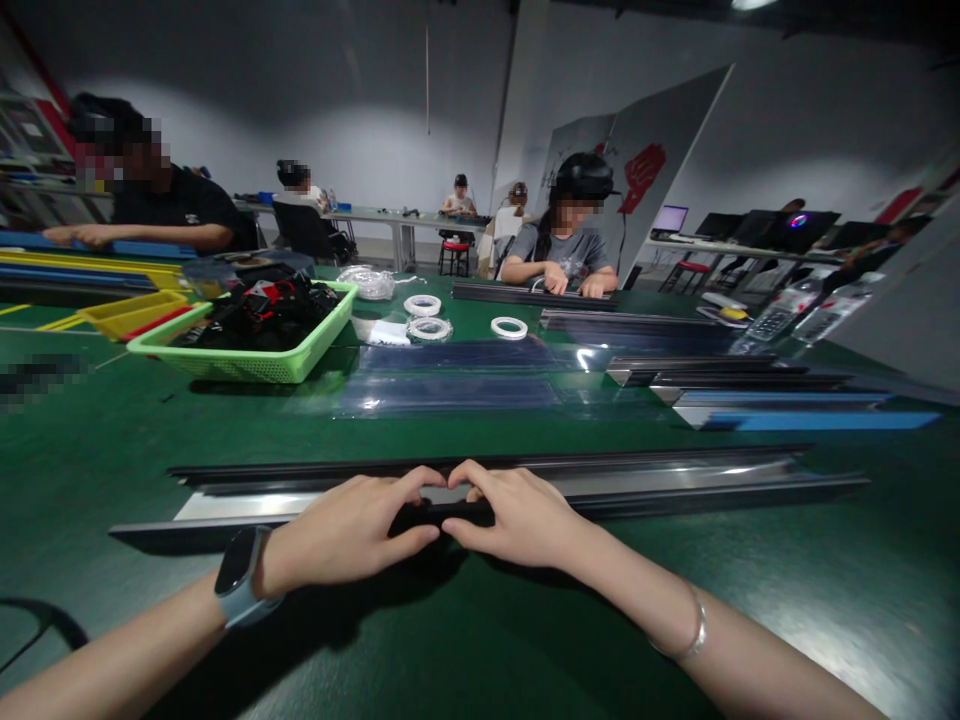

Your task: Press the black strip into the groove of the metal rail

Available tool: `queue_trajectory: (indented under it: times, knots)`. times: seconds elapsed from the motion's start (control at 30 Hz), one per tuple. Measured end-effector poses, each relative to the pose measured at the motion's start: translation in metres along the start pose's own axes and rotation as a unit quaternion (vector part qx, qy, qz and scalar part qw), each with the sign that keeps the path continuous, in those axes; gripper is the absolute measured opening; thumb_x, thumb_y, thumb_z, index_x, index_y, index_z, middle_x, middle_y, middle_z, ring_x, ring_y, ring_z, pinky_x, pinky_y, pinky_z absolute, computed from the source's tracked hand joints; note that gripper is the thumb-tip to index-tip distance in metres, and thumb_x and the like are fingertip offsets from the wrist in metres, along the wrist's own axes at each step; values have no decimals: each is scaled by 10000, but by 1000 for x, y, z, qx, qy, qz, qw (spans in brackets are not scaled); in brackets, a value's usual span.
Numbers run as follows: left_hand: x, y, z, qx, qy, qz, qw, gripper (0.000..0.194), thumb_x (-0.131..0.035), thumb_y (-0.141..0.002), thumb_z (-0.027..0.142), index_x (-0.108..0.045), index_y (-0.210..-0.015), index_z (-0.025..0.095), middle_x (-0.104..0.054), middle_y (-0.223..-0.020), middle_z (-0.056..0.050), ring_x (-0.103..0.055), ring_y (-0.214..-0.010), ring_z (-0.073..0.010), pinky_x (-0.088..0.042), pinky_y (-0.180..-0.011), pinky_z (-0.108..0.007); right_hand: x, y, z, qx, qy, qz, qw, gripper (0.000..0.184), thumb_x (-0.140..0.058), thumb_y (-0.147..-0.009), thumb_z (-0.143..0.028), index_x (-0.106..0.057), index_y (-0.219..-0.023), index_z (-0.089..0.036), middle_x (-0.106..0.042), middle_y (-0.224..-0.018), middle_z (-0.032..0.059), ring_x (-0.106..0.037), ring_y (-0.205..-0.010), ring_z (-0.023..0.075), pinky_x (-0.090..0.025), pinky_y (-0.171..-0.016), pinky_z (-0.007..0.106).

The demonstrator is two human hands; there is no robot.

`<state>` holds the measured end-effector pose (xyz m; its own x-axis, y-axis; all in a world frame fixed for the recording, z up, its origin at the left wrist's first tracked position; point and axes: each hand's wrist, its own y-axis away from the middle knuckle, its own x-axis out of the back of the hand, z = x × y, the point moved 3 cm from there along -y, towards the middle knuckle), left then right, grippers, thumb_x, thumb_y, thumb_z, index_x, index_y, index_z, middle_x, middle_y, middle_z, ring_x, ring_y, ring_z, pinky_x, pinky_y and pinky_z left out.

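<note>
A long black metal channel (675, 497) with a shiny silver inside lies across the green table in front of me. My left hand (352, 525) is closed round its near wall at the middle, thumb on the outside and index finger over the rim. From the other side my right hand (517, 515) grips the same wall in a matching pinch. The two index fingertips meet or nearly meet, and the thumb tips are close together. The remaining fingers are mostly hidden behind the hands and inside the channel.
Beyond the channel lie clear plastic film strips (450, 393), tape rolls (509, 327) and more metal channels (795, 418). A green basket (300, 365) holds dark items. Plastic bottles (784, 310) stand at right. Across the table a co-worker (574, 245) handles another channel; another person (180, 215) sits at left.
</note>
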<state>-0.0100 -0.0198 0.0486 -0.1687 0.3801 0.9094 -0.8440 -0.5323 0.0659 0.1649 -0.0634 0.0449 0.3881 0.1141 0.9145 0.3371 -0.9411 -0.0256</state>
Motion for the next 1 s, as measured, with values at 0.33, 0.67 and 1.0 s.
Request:
queue_trajectory:
  times: [0.33, 0.67, 1.0]
  knots:
    - [-5, -1, -2, -6, -72, 35, 997, 355, -426, -879, 442, -435, -1185, 263, -613, -1077, -33, -606, -944, -214, -448, -825, -322, -1, -2, 2, -23, 7, 18, 1000, 418, -459, -819, -562, -488, -1104, -258, -649, -719, -15, -610, -661, 175, -334, -565, 244]
    - [-10, -5, -6, -46, -94, 39, 994, 179, -446, -908, 323, -548, -1031, 242, -635, -955, -10, -616, -840, -184, -451, -719, -279, -7, -1, 2, -5, 94, 33, 995, 441, -463, -817, -556, -499, -1113, -232, -678, -775, 31, -639, -725, 230, -365, -616, 282]
    - [0, 14, -13, 16, -154, -1, 988, 144, -471, -888, 296, -566, -948, 204, -662, -849, -47, -643, -783, -225, -451, -645, -296, 9, 1, 4, 30, 86, -22, 996, 318, -476, -848, -491, -590, -938, -208, -664, -780, 23, -618, -699, 175, -362, -593, 250]
